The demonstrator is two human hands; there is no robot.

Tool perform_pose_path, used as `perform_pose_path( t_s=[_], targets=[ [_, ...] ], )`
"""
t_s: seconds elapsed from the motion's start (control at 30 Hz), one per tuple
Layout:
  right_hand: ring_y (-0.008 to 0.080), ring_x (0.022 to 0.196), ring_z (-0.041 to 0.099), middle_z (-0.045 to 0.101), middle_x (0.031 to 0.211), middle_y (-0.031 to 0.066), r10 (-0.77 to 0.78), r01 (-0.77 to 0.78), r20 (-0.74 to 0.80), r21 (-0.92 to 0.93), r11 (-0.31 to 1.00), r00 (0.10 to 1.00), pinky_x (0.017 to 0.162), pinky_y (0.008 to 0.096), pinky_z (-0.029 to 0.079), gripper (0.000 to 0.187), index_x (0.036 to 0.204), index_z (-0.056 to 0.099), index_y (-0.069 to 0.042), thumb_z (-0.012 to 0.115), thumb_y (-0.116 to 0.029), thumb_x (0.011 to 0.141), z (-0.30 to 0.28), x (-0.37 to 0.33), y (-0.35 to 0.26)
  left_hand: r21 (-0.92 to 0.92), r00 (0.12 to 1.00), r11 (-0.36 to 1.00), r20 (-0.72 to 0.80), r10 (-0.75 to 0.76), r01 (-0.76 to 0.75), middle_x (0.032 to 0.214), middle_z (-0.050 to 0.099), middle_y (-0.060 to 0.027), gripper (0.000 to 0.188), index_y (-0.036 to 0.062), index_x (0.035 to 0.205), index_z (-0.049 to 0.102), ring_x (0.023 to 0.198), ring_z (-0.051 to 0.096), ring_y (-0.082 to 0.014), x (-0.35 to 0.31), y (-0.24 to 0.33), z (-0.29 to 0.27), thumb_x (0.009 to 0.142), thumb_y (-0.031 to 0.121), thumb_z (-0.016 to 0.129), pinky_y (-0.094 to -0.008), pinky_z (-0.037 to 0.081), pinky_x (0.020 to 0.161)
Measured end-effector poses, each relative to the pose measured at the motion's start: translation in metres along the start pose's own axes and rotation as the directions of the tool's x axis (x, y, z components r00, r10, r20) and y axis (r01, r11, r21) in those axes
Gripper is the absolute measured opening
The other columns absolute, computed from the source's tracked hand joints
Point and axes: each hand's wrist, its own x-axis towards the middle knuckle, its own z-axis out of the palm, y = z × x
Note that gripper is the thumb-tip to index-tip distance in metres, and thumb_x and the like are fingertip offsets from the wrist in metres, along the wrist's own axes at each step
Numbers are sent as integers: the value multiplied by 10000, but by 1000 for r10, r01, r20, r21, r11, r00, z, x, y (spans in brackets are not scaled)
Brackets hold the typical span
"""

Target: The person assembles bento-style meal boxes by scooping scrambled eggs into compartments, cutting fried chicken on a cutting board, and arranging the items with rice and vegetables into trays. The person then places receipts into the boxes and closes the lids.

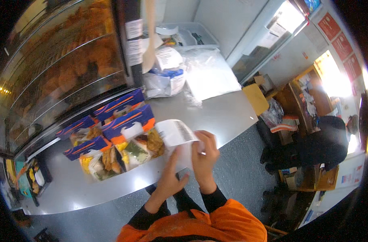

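Observation:
My right hand pinches a white paper slip with print and a barcode, its far end curling over the counter. My left hand is open beside it, thumb apart, fingertips at the paper's lower edge. Just left of the slip stand several purple and orange meal boxes with lids up. The nearer right box and nearer left box hold fried pieces, yellow bits and clear-wrapped white items with green. Two more boxes sit behind, partly hidden by these lids.
The steel counter runs along my front. A glass-fronted cabinet with racks of brown food stands behind the boxes. White packets, a plastic tub and a dark tray are around. At right, a person in dark clothes bends by wooden shelves.

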Motion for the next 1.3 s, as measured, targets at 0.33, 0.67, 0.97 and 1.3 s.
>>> perform_pose_path(
  t_s=[0.33,0.67,0.97,1.3],
  targets=[
    [241,793,602,585,944,135,-54,-4,534,106,994,844,707,337,486,215,991,599,-20,562,18,783,54,-22,116,-467,713,662,-90,-695,587,976,623,-194,332,11,1115,515,851,636,-258,23,-82,96,863,227,538,-363,503,606],
    [143,793,569,587,939,59,37,-667,844,396,631,536,708,264,465,153,977,557,-21,468,29,864,67,8,178,533,917,767,-358,-177,357,1224,482,-146,387,42,1112,512,1108,460,-330,19,-73,73,791,235,613,-435,366,892],
    [272,1026,521,550,1098,99,-319,207,756,244,948,572,813,393,401,201,965,578,-71,598,-68,765,24,7,187,649,932,672,-205,-297,357,1426,306,-109,709,29,1361,300,1291,291,-308,26,-79,70,785,303,608,-482,297,949],
    [366,1221,366,438,1253,150,-237,342,758,20,940,608,931,469,312,339,1068,595,-121,646,-264,765,9,-21,191,689,928,629,-191,-320,359,1454,285,-44,791,86,1365,325,1317,288,-177,27,-79,66,730,445,632,-444,288,909]
  ],
)
